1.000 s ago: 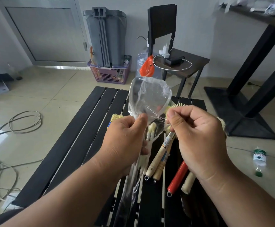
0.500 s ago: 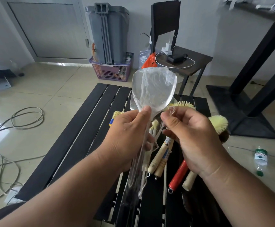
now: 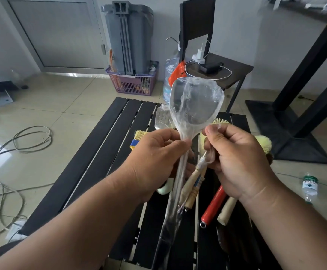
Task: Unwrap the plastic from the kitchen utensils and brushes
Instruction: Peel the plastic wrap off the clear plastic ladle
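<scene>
One clear, plastic-wrapped spatula [image 3: 194, 106] — held upright above the black slatted table [image 3: 92, 152], its neck pinched by the left hand [image 3: 154, 160], loose film pinched by the right hand [image 3: 236, 162] — judged light, stiff, slippery; lower handle blurred within crinkled wrap.

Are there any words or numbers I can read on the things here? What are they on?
None can be read.
Small bottle on the floor: green and white label, print too small.
Big water jug: blue label, blurred.
Wooden brush handle on the slatted table: blue and white sticker, too small.
Wrapped spatula held by both hands: no print visible.
</scene>
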